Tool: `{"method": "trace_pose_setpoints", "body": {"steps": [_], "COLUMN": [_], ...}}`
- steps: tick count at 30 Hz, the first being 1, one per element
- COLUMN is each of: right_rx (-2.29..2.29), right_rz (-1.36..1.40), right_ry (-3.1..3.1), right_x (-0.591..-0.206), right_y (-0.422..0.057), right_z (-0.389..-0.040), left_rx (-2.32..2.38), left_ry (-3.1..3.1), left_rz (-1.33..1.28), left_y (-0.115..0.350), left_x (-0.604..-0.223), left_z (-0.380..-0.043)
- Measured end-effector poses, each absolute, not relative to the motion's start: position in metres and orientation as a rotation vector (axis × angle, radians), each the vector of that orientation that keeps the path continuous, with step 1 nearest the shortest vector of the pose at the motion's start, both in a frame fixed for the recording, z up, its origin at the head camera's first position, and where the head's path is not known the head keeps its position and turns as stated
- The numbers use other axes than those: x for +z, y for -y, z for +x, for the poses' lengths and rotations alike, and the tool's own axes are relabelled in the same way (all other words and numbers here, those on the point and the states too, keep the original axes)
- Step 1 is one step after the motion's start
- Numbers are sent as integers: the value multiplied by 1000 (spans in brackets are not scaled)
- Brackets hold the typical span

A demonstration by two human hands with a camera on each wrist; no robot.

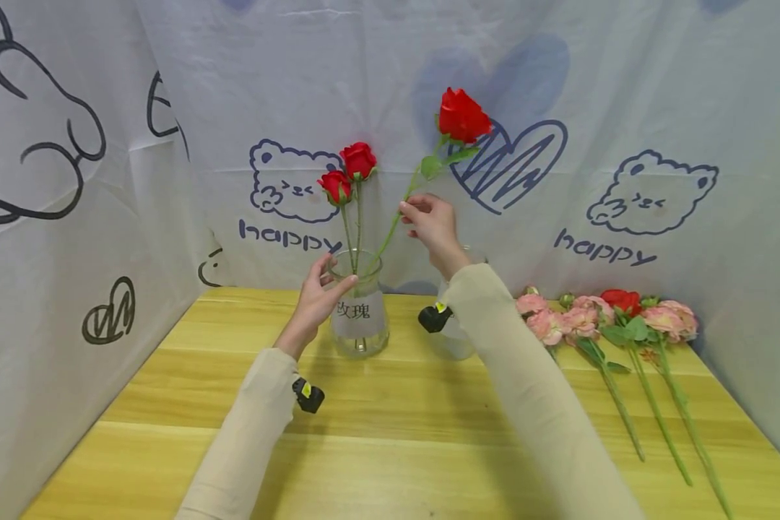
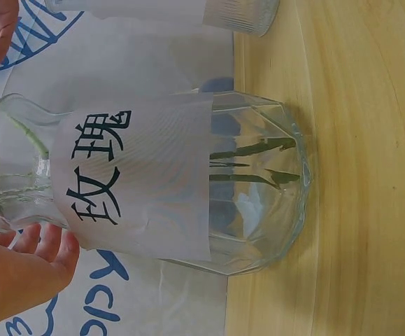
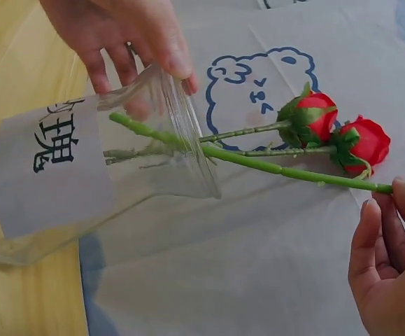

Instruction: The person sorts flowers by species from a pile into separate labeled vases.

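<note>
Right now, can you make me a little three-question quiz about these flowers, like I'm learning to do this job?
1. Which hand pinches the stem of the highest red rose? A) left B) right C) both

2. True or false: the glass vase holding roses is lying on its side.

3. How many other red roses stand in that vase?

Key:
1. B, the right hand.
2. False. The vase stands upright on the wooden table, with the left hand holding it near the top.
3. Two.
</note>
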State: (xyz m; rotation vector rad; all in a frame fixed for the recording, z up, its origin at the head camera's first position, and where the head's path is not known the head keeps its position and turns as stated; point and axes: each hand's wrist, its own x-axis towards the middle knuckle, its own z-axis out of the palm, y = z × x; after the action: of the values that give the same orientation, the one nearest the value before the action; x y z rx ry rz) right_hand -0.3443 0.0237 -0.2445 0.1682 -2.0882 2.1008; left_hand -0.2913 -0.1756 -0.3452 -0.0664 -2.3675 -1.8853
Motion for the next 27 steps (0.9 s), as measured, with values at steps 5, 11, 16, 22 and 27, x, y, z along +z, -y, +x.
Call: {"method": "trace_pose_setpoints", "body": {"steps": [5,11,16,22,27], "right_rx": [1820,1476,1362,1273,1240], "right_rz": [279,446,460,380,311], "right_ry": [2271,2435,2506,2590,2605], "right_x": [-240,-238,-241,-248,-252], "right_y": [-14,0,9,12,8], "right_z": [-345,-344,-341,-344,-348], "left_rx": [-1889,-1887,-1897,-1900,-1893], "left_ry": [2373,2361,2358,2358,2361], "left_rz": [-74,-73,-77,-78,-55], "left_y": [176,177,177,175,176], "left_x": [-344,-343,-344,-346,-344], "left_z": [-291,-290,-291,-292,-291]}}
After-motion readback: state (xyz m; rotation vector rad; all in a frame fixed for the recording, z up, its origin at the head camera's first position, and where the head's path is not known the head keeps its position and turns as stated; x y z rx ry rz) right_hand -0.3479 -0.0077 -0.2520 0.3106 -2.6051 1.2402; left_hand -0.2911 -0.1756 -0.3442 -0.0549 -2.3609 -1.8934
